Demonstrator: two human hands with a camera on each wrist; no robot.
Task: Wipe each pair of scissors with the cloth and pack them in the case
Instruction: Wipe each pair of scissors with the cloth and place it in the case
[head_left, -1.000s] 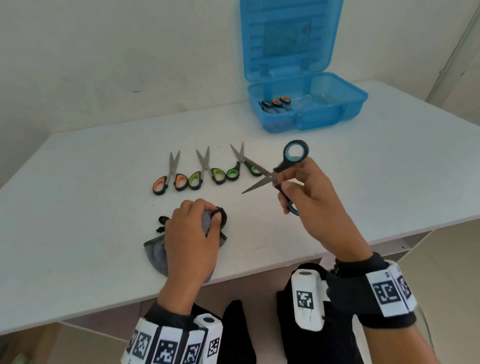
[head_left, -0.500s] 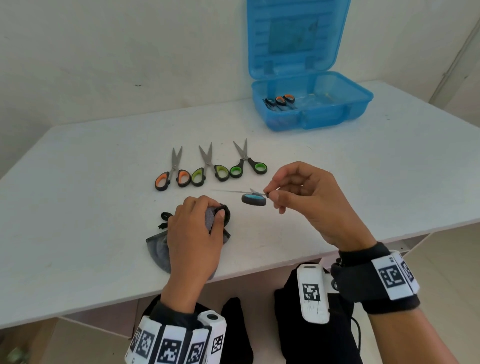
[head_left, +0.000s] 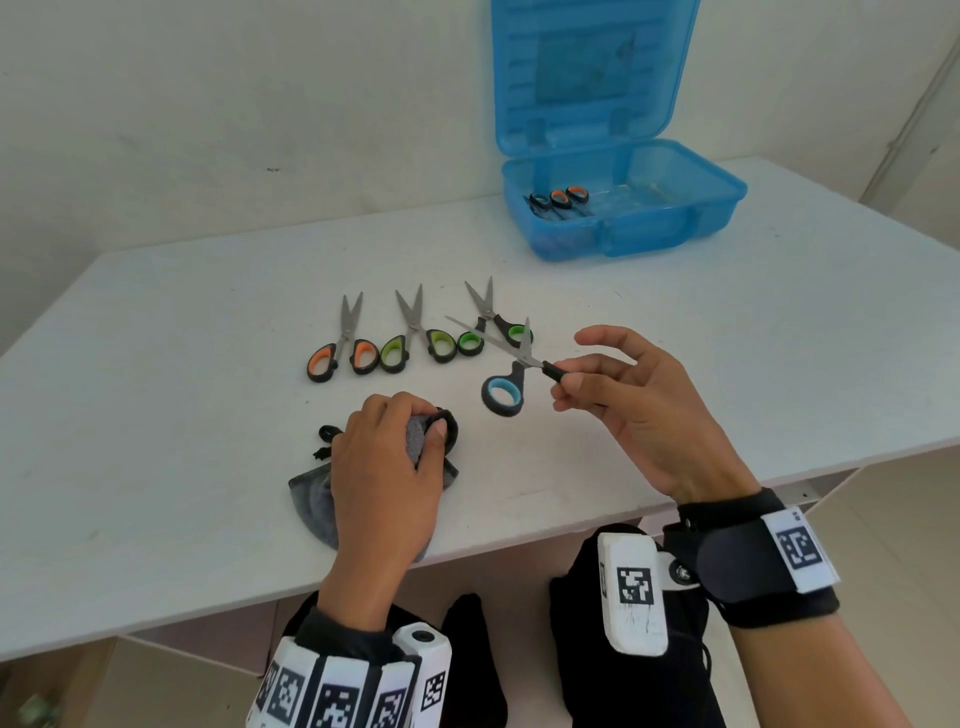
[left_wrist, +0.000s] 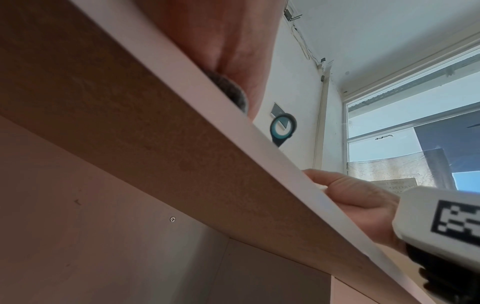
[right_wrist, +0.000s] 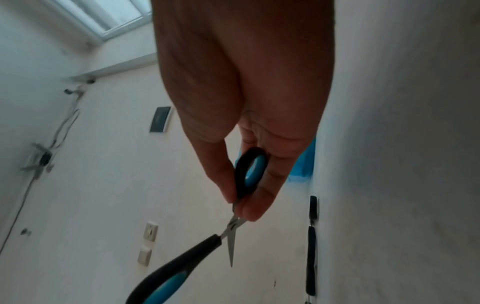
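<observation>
Swung upright again, the blue-handled scissors (head_left: 506, 371) hang open, pinched by the right hand (head_left: 631, 410). Beside them, the left hand (head_left: 387, 467) grips the cloth (head_left: 311, 496), seemingly bunched.

You stand at white table (head_left: 727, 364), top matte, pushed against pale plaster wall (head_left: 208, 104). Wall shows small marks and faint cracks. From below, table underside (left_wrist: 130, 123) is brown board with white front edge, one screw (left_wrist: 172, 219) in pinkish panel under it. Window (left_wrist: 415, 123) with white frame on side wall, daylight comes in, room evenly bright. Cables (right_wrist: 64, 123) run down wall to small box. Dark wall plate (right_wrist: 160, 120) and pale sockets (right_wrist: 148, 244) on same wall. Light floor (head_left: 909, 545) at right.
</observation>
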